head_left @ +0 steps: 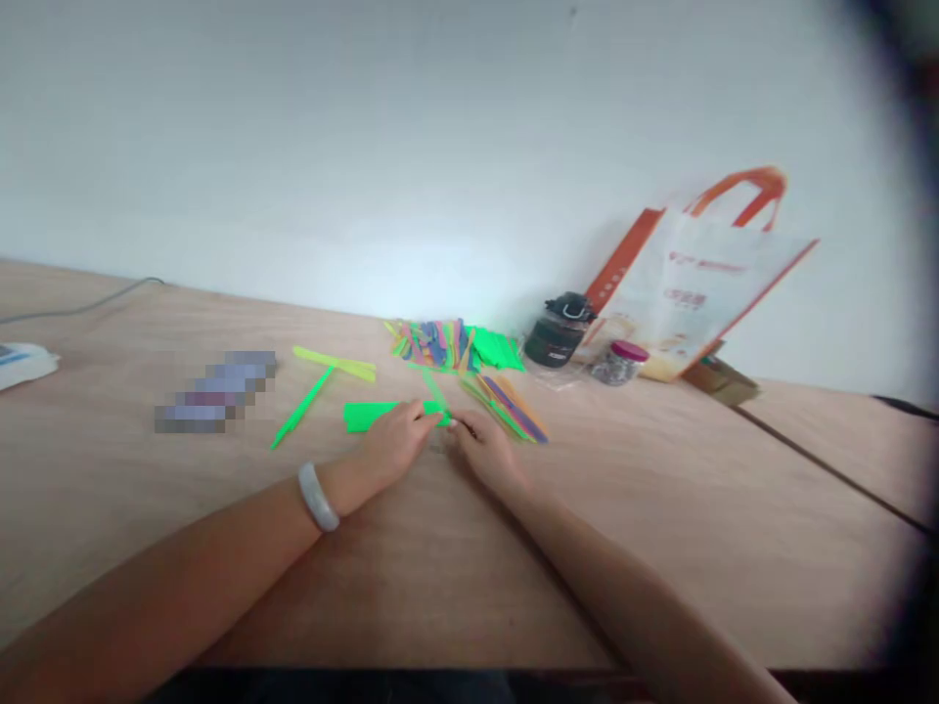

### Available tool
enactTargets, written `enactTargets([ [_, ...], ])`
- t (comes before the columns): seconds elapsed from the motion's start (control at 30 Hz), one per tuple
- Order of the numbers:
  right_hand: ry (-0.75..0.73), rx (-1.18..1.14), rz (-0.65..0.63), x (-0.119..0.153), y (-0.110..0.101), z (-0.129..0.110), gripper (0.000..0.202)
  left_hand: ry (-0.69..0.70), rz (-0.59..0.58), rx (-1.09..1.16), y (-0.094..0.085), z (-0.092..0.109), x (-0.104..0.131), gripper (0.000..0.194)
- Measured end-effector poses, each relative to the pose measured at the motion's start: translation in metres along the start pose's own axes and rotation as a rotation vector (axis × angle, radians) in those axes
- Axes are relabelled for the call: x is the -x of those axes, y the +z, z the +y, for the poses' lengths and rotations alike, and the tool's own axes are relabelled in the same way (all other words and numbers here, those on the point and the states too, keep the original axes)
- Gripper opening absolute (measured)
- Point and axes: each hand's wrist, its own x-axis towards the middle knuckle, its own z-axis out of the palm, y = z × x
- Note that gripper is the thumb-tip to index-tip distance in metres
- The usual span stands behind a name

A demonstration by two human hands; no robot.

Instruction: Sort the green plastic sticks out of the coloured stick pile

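Observation:
My left hand (400, 438) lies over a bright green flat strip (359, 418), its fingers closed on the strip near the right end. Close beside it, my right hand (490, 452) pinches the area around that same right end, and its fingertips hide what they touch. A thin pale green stick (434, 389) runs up from between the hands. To the left lies a T-shaped propeller toy, made of a yellow blade (352, 369) and a green stick (304, 404). Several loose coloured strips (510, 406) lie just beyond my right hand.
Toward the wall are a heap of mixed coloured pieces (432, 342) and a green pile (496, 348). A black bottle (556, 337), a jar with a red lid (620, 364) and a paper bag (690, 284) stand right. A blurred-out rectangular object (220, 391) lies left.

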Motion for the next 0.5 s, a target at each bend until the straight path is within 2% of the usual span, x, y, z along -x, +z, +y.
enactTargets([
  [0.17,-0.048,-0.003,-0.012,0.003,0.001,-0.003,0.028,-0.012,0.020,0.008,0.000,0.002,0.003,0.030],
  [0.5,-0.092,0.053,-0.020,0.007,0.001,-0.011,0.028,-0.035,-0.015,0.037,-0.001,0.004,0.006,0.029],
])
